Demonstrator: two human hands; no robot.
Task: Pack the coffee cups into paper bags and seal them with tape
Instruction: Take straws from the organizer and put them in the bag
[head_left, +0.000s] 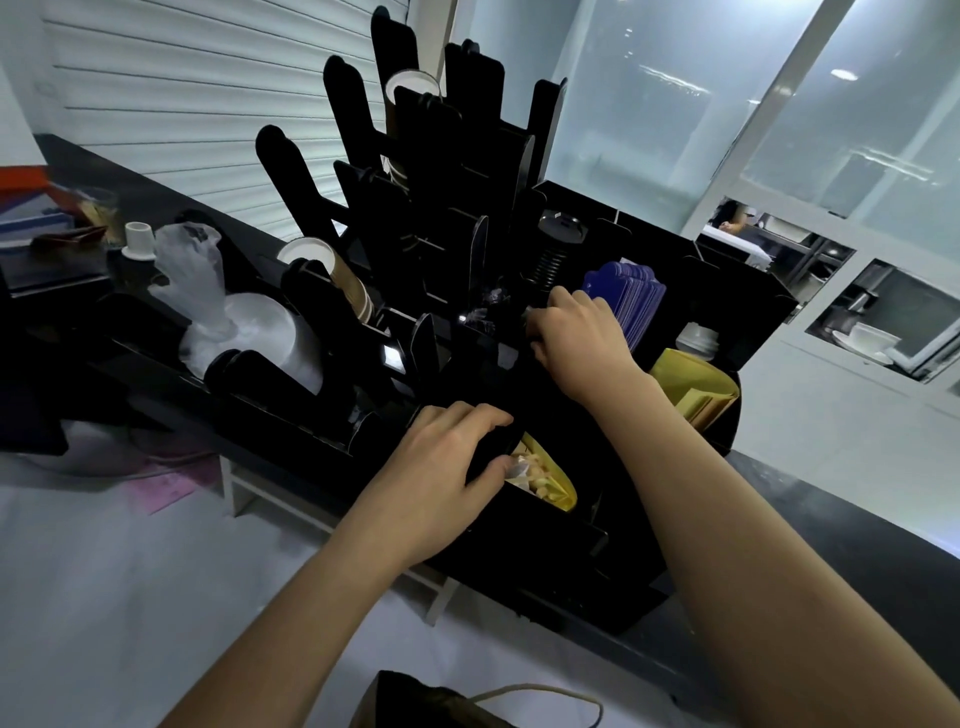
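Black organizer (545, 561) compartments are occupying us: our left hand (441, 467) is gripping a divider, our right hand (576, 338) is reaching in, its grasp hidden. Paper cups (337, 280) are sitting stacked towards the table's far edge; being light and crushable, they want holding gently around the sidewall.

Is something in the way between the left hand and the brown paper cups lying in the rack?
Yes. Upright dividers of the black rack stand between the left hand, which grips a rack wall, and the paper cups. Going over the top of them looks open.
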